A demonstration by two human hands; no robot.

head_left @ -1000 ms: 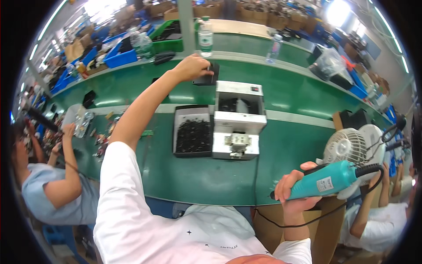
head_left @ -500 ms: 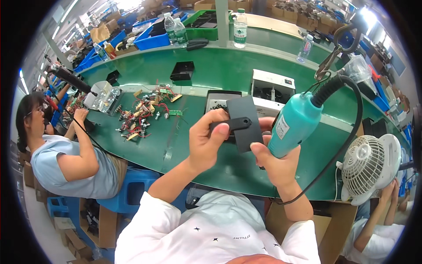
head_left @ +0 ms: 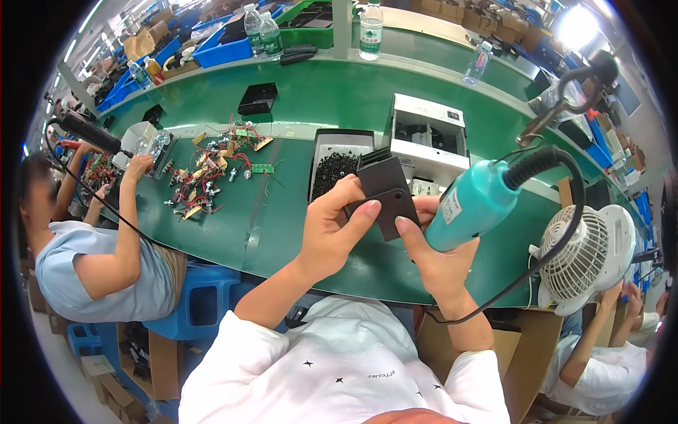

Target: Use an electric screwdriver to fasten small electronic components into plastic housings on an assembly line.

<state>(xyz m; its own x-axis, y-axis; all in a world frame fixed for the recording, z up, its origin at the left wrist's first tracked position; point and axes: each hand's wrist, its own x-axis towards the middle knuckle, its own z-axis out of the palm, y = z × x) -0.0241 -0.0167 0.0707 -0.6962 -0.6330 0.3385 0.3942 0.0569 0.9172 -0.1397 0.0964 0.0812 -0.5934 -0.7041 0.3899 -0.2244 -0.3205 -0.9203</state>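
Casing (head_left: pixel 383 178), probably light, stiff and slick, is hanging above the near side of the bench (head_left: pixel 279 226); left hand (head_left: pixel 328 230) fingers are clamping its left edge, right hand (head_left: pixel 445 265) fingers clasping the teal driver (head_left: pixel 470 205) and the right edge; edges are likely offering surest hold.

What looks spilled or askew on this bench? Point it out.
The wired circuit boards lie in a loose tangle straight on the green bench, untidy next to the small black parts kept in a box. Nothing looks clearly spilled or damaged.
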